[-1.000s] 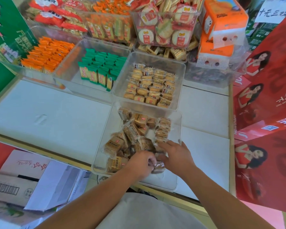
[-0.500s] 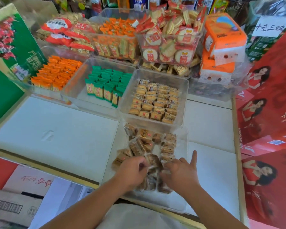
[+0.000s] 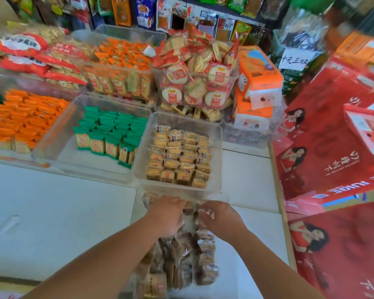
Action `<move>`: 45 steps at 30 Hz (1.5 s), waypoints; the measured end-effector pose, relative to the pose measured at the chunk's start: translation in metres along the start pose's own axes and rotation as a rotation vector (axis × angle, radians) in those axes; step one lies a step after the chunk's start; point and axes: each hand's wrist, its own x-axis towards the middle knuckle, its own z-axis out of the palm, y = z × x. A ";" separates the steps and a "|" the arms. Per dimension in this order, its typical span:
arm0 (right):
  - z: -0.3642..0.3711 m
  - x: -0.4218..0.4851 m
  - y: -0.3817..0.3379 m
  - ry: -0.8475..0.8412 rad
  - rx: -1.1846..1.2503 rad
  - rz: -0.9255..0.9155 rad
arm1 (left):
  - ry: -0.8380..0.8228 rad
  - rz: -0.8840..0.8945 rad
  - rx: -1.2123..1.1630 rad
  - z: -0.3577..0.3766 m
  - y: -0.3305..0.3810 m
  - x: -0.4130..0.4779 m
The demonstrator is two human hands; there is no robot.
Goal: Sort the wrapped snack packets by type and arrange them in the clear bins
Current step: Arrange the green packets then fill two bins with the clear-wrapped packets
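Both hands are at the far end of the near bin (image 3: 135,212), side by side with a narrow gap between them, just beside the near wall of the tan bin (image 3: 220,147). The left hand (image 3: 166,214) lies knuckles-up with its fingers curled down onto the packets. Whether it grips one cannot be told, since the fingertips are hidden. The right hand (image 3: 221,219) seems to pinch a packet (image 3: 204,212) in clear wrap at its fingertips, though blur softens this.

The brown packets (image 3: 181,255) lie on the near side of both hands, filling the bin from the hands back toward the person. The right side forms a fairly straight column (image 3: 205,257) whose long axis runs near to far. The left side is a loose heap (image 3: 160,266) with packets lying at mixed angles.

The left hand is nearer the heap, with its forearm crossing over it, and the right hand is nearer the column. I judge the step in hand to be lining brown packets into near-to-far rows, starting at the far wall. If so, each new piece has to be drawn from the heap, back toward the person, and turned to match the column's axis. The far end is cramped, and the tan bin's rim stands close over the fingers.

The bins sit on a white bench (image 3: 52,212).
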 end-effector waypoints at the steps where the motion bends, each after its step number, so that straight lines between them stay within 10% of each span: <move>1: -0.001 0.002 0.001 0.006 -0.009 0.002 | -0.017 0.007 0.044 0.001 -0.001 0.002; 21: 0.062 0.034 0.044 0.356 0.081 -0.389 | -0.120 -0.169 -0.058 -0.006 -0.011 -0.020; 29: 0.061 0.036 0.050 0.304 0.161 -0.381 | -0.039 0.035 -0.066 0.007 -0.010 0.021; 45: 0.065 0.036 0.052 0.217 0.068 -0.354 | -0.259 -0.140 0.026 0.005 -0.004 0.033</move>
